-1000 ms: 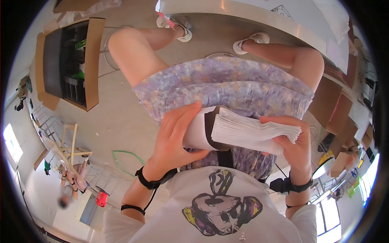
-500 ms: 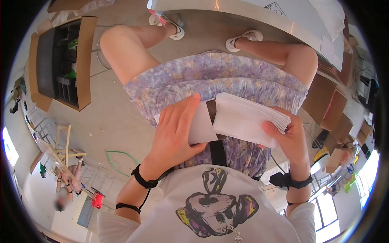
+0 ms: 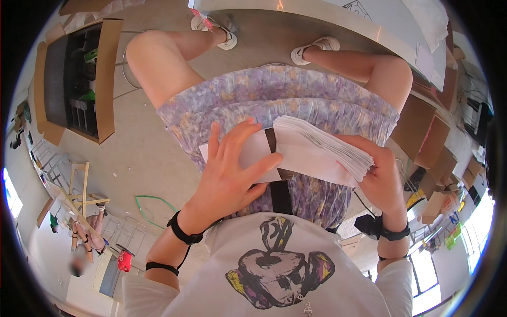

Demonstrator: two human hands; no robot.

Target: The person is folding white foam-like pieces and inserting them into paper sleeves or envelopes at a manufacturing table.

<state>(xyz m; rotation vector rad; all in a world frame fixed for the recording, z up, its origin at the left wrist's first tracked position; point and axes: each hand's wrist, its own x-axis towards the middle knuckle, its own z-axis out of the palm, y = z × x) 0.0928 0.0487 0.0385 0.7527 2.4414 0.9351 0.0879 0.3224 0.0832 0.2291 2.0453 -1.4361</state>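
Note:
A thick stack of white paper sheets (image 3: 311, 153) lies above my lap, its right-hand edges fanned out. My right hand (image 3: 377, 171) is wrapped round that fanned end, with its thumb mostly hidden. A dark brown strip (image 3: 271, 140) crosses near the stack's middle, and a flatter white part (image 3: 251, 158) shows left of it. My left hand (image 3: 229, 161) holds this left part, some fingers over the far edge and the thumb along the near edge. Its index finger reaches across the top to the dark strip. Whether both white parts are one bundle, I cannot tell.
A large open cardboard box (image 3: 105, 79) with dark dividers stands on the left. A white-topped table (image 3: 317, 16) curves across the far side. Flattened cardboard (image 3: 414, 132) lies at right. A green hose or cord (image 3: 150, 198) and a wooden frame (image 3: 84, 185) are at lower left.
My left index finger has moved onto the top by the dark strip, and the other fingers have spread. My right thumb has left the top of the stack, whose edges show more.

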